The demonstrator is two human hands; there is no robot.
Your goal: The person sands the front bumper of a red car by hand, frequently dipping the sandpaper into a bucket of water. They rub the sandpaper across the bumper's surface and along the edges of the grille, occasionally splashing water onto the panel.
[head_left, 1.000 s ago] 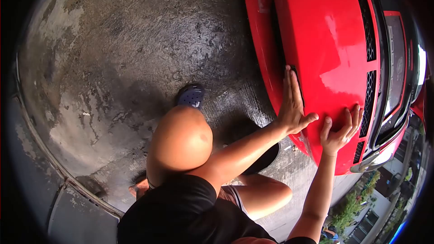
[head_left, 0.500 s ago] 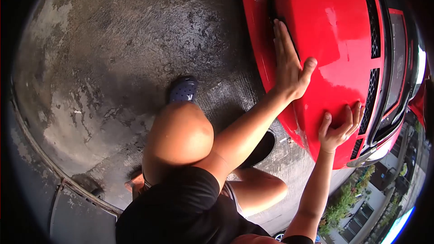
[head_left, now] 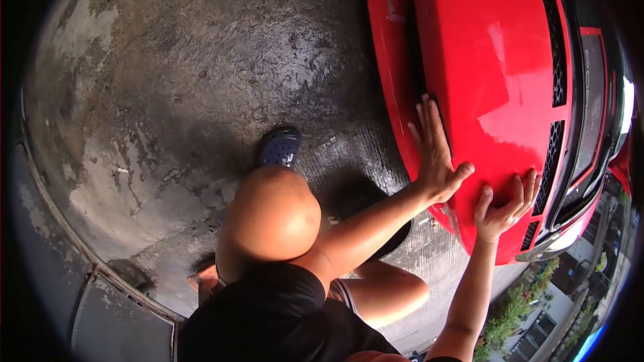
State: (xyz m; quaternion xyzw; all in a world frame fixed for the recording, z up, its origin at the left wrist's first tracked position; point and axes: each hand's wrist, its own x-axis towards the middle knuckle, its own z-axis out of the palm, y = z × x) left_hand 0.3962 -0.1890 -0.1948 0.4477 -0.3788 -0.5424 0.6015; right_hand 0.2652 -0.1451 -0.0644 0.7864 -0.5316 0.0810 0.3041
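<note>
A red car front (head_left: 469, 40) with glossy paint and black mesh grilles fills the right side. My left hand (head_left: 436, 161) lies with extended fingers along the edge of a long dark recess in the bumper, its thumb apart on the red paint. Its palm is hidden, and nothing shows in it. Farther right, my right hand (head_left: 502, 214) rests on the red panel beside a black mesh grille (head_left: 553, 154), fingers spread and slightly bent. A paler, reflective patch shows on the paint above my right hand.
Rough, partly wet concrete (head_left: 168, 94) spreads across the left. A dark blue perforated clog (head_left: 280, 147) is on one foot, near my bent knee (head_left: 278, 214). A dark round object (head_left: 396, 241) lies beneath my left forearm. Plants (head_left: 506, 315) and a building show at lower right.
My left hand has slid down along the bumper recess toward my body. My right hand keeps nearly the same place. The view has shifted slightly, with the car and clog lower in it.
</note>
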